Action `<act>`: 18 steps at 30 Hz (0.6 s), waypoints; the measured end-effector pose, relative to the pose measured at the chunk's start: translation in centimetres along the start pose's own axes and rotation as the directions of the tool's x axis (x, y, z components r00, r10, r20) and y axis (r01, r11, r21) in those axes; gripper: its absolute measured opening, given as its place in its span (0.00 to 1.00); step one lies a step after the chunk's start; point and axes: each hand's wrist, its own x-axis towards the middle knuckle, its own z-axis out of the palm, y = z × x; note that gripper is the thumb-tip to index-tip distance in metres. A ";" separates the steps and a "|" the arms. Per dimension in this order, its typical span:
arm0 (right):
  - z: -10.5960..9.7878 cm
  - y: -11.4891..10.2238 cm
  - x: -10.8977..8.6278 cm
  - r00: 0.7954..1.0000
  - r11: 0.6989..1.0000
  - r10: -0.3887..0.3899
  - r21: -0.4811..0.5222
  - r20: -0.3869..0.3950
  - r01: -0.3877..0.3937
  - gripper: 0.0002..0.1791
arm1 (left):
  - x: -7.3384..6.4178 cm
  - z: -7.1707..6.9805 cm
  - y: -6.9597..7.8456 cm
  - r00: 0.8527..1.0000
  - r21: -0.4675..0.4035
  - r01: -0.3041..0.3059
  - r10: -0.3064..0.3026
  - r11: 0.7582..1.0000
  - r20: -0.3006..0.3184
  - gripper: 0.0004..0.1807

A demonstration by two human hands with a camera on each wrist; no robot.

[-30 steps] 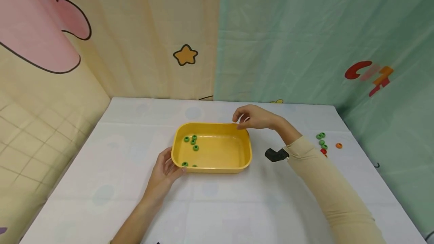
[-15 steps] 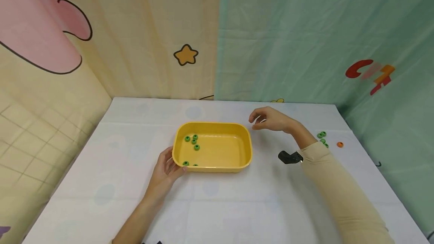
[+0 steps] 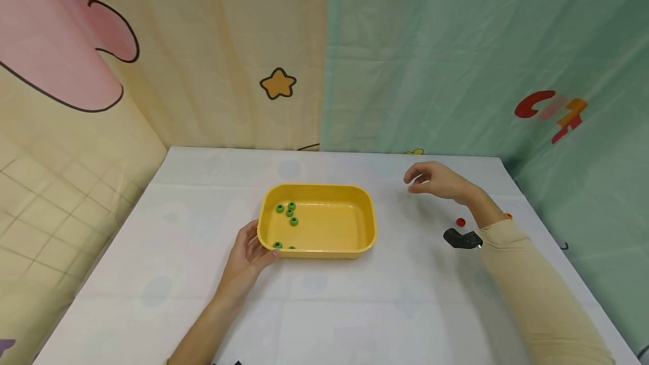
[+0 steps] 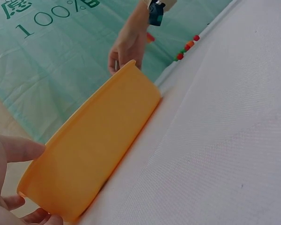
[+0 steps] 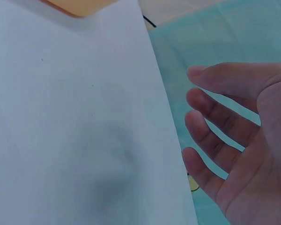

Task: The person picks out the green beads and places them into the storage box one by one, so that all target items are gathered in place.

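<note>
A yellow rectangular tub (image 3: 332, 227) rests on the white-covered table in the head view, with several green beads (image 3: 289, 213) at its left side. My left hand (image 3: 242, 266) holds the tub's near left corner, thumb by the rim and fingers around the end, as the left wrist view shows on the tub's outer wall (image 4: 98, 140). To the right of the tub, my right hand (image 3: 439, 180) hovers over the table, fingers loosely bent. Nothing is between its thumb and fingers (image 5: 220, 115) in the right wrist view.
A red bead (image 3: 460, 222) lies on the right part of the table, and an orange bead (image 3: 508, 216) peeks out behind the right wrist. More beads (image 4: 189, 44) show near the edge in the left wrist view. Printed curtains (image 3: 431, 61) enclose the table's back and sides.
My right hand has moved right, from over the tub's far right corner to above the table, and its arm now hides the green beads there. The left hand and tub have stayed put.
</note>
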 end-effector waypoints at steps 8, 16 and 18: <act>-1.3 2.2 -1.9 0.997 0.999 0.043 -0.018 -0.056 -0.045 0.17 | 0.1 0.0 0.0 1.000 0.005 0.000 0.000 1.000 0.002 0.44; -2.5 4.3 -3.9 0.985 0.992 0.115 -0.046 -0.133 -0.122 0.17 | 0.2 -0.1 0.0 1.000 0.005 -0.005 0.005 1.000 0.005 0.44; -3.0 4.9 -4.3 0.980 0.988 0.136 -0.046 -0.145 -0.144 0.18 | 0.2 -0.1 0.0 1.000 0.004 -0.007 0.007 1.000 0.006 0.44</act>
